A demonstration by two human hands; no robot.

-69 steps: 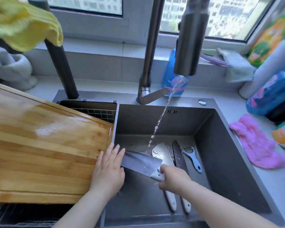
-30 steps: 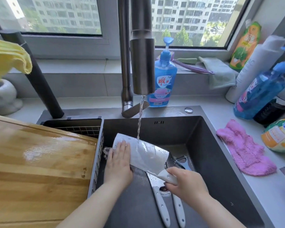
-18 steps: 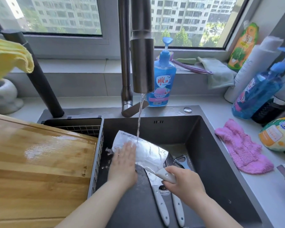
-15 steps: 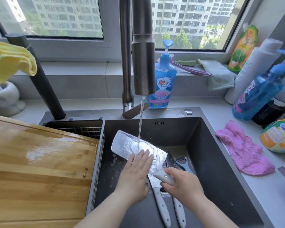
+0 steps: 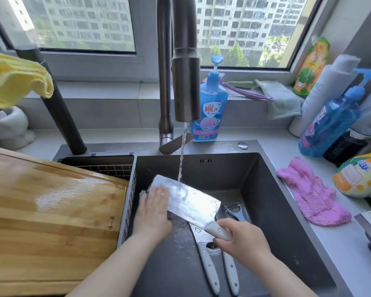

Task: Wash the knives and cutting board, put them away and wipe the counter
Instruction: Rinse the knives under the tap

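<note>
- Your right hand point(image 5: 242, 239) is curled round the pale handle of the cleaver point(image 5: 193, 200). It holds the cleaver above the floor of the sink point(image 5: 276, 211), with the blade pointing away from you and to your left.
- Your left hand point(image 5: 152, 213) lies flat on the outer end of the blade, fingers straight and together, gripping nothing.
- The water stream point(image 5: 181, 155) falls from the faucet point(image 5: 185, 82) onto the upper face of the blade, just beside your left fingertips. The wet steel glares white.
- One knife point(image 5: 210, 269) and a second knife point(image 5: 230, 273), both with pale handles, lie side by side on the sink floor. Their handles point toward you, and their blades run under the cleaver and your right hand.
- The peeler point(image 5: 234, 212) lies on the sink floor just beyond your right hand, beside the heel of the cleaver.
- The cutting board point(image 5: 51, 211) lies on your left over the drain basket point(image 5: 107, 166). Its top is wet and shining, and its right edge stops just beside the basin.
- On the counter point(image 5: 341, 254) to your right lies a pink cloth point(image 5: 313, 196), near the sink rim.
- A blue soap bottle point(image 5: 211, 103) stands behind the faucet, against the window ledge.
- A yellow cloth point(image 5: 15, 80) hangs at upper left.
</note>
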